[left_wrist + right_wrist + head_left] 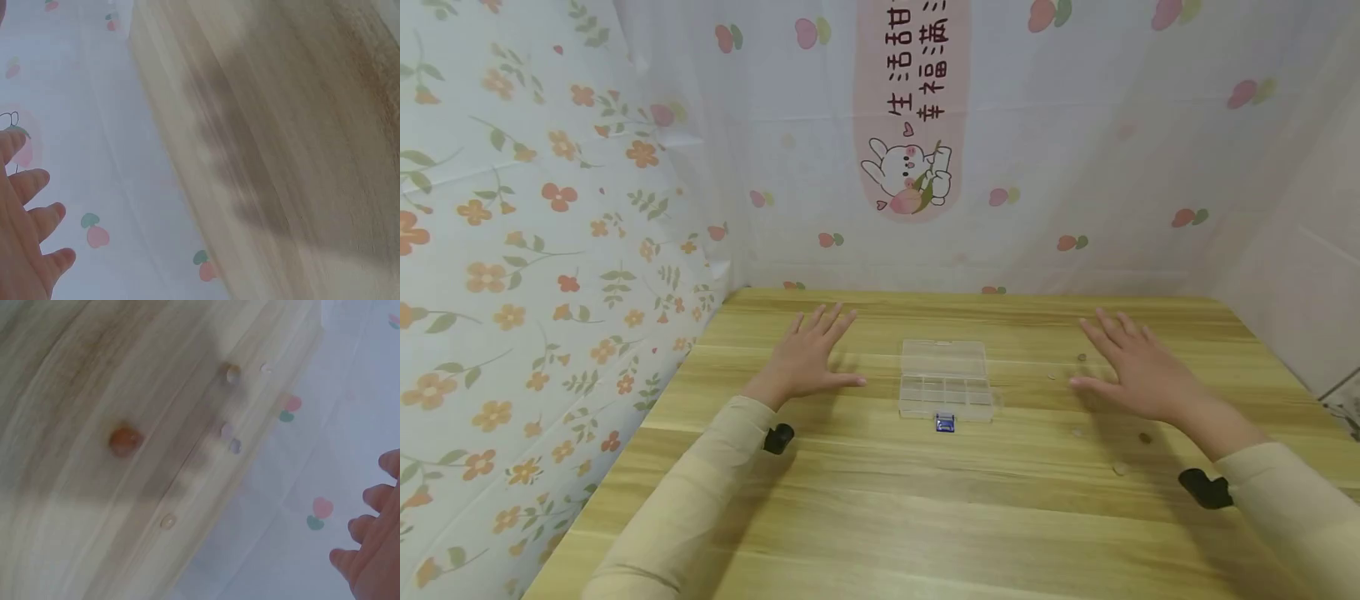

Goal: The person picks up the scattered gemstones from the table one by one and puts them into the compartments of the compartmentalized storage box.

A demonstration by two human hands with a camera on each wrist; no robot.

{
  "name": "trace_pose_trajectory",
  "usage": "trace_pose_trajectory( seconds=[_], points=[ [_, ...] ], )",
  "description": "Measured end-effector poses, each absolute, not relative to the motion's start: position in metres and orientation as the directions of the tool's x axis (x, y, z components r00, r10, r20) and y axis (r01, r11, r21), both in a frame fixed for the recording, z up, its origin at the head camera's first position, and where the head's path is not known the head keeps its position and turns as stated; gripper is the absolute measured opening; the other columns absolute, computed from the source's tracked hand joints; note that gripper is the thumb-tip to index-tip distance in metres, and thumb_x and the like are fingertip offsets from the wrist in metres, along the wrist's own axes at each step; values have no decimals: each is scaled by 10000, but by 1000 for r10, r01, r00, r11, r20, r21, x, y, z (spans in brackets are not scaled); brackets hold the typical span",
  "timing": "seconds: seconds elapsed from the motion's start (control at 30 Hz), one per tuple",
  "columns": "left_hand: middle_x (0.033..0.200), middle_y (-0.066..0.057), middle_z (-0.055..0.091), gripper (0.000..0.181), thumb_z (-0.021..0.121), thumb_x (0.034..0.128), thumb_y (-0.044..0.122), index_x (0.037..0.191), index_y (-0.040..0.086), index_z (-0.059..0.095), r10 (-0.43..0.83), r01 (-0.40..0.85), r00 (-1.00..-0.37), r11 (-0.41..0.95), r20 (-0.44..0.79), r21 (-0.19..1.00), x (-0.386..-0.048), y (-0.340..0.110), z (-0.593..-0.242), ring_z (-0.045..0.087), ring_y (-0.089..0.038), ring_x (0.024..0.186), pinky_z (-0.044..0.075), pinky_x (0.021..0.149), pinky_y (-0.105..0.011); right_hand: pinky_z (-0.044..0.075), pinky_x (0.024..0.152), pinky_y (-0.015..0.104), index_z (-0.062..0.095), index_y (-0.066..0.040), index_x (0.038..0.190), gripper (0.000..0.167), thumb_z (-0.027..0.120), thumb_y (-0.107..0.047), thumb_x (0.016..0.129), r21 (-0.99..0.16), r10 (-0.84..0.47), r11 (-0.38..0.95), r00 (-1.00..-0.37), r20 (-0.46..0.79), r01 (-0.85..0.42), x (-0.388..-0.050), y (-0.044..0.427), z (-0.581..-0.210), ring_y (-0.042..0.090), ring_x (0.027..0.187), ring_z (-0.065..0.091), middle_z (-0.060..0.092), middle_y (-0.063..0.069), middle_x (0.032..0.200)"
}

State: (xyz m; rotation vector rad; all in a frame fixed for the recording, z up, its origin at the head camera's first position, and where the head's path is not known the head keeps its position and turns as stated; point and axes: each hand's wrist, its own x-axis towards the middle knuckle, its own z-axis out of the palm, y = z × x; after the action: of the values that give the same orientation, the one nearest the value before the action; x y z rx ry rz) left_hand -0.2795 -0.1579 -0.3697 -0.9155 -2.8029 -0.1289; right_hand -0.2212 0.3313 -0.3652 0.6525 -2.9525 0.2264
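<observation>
My left hand (pixel 808 358) is held over the left side of the table with fingers spread, holding nothing. Likewise my right hand (pixel 1138 371) hovers on the right, fingers spread, above several small round pieces. Between the hands sits a clear plastic compartment box (pixel 943 360), its lid tipped back and a blue latch (pixel 945 423) at the front. Among the pieces are a brown one (pixel 1145 438) and a pale one (pixel 1120 469). The right wrist view shows an amber round piece (pixel 125 441) and a clear one (pixel 168 521); their exact kind cannot be told.
The wood-grain table (pixel 880 517) reaches back to a printed white curtain (pixel 1045 150). A flowered cloth (pixel 542 275) hangs along the left side. Black wrist devices (pixel 1206 488) sit under both forearms.
</observation>
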Motion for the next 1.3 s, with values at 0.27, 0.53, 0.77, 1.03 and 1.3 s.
trace_pose_trajectory(
  seconds=[0.27, 0.53, 0.77, 1.03, 1.3],
  points=[
    [1557, -177, 241, 1073, 626, 780, 715, 1562, 139, 170, 603, 644, -761, 745, 237, 172, -276, -160, -370, 343, -380, 1358, 309, 1038, -581, 242, 998, 685, 206, -123, 1555, 936, 719, -467, 852, -182, -385, 889, -901, 202, -421, -211, 341, -360, 537, 1339, 238, 181, 264, 1548],
    [1564, -100, 258, 1007, 728, 806, 555, 1553, 124, 208, 568, 597, -793, 652, 219, 467, -274, -151, -378, 255, -299, 1413, 254, 1098, -506, 417, 794, 663, 392, -59, 1473, 846, 776, -420, 812, -190, -363, 882, -878, 311, -432, -200, 347, -361, 532, 1143, 479, 437, 280, 1401],
    [1548, -43, 287, 999, 741, 796, 551, 1559, 214, 190, 554, 503, -824, 615, 121, 607, -272, -139, -388, 418, -305, 1305, 364, 1024, -508, 441, 780, 617, 443, -58, 1441, 810, 817, -348, 783, -237, -348, 862, -864, 364, -448, -195, 357, -365, 469, 1099, 533, 521, 266, 1314],
    [1407, -151, 441, 955, 785, 806, 424, 1550, 191, 234, 536, 408, -841, 532, 78, 742, -269, -126, -399, 487, -305, 1183, 432, 954, -470, 482, 686, 570, 494, 6, 1374, 730, 817, -296, 793, -264, -313, 866, -871, 379, -425, -188, 370, -371, 394, 998, 566, 568, 238, 1211],
    [1385, -91, 448, 977, 790, 798, 428, 1549, 164, 224, 514, 237, -856, 493, -60, 837, -265, -111, -410, 476, -248, 1182, 431, 956, -450, 457, 707, 201, 529, -1, 1356, 676, 814, -261, 801, -297, -305, 852, -870, 388, -431, -185, 377, -377, 48, 950, 517, 592, 184, 1224]
  ],
)
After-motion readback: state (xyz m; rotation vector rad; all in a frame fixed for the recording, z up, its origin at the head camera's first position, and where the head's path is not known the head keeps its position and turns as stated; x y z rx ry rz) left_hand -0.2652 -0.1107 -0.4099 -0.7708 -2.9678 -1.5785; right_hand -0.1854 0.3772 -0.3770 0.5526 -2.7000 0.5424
